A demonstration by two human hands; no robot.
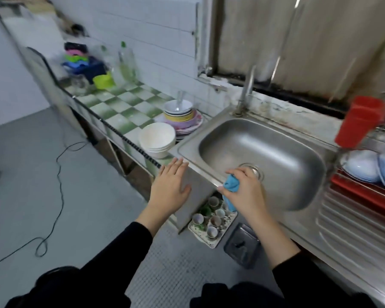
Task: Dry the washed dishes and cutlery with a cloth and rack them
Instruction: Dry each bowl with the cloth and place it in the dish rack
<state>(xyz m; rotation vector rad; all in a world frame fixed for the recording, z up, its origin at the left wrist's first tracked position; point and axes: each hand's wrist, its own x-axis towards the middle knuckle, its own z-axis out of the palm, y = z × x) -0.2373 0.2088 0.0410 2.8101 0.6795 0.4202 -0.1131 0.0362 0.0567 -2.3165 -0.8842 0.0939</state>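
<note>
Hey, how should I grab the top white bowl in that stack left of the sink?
Pinch the near rim of the top white bowl, coming from above with the left hand. It sits upright and nested, so only its rim is exposed; the right hand holds the blue cloth.

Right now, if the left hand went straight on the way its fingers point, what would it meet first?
Most likely the stack of white bowls just past the left hand's fingertips, beside the sink; depth is unclear.

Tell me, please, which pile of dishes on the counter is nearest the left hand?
The stack of plain white bowls at the front edge; the colourful pile sits farther from the left hand.
</note>
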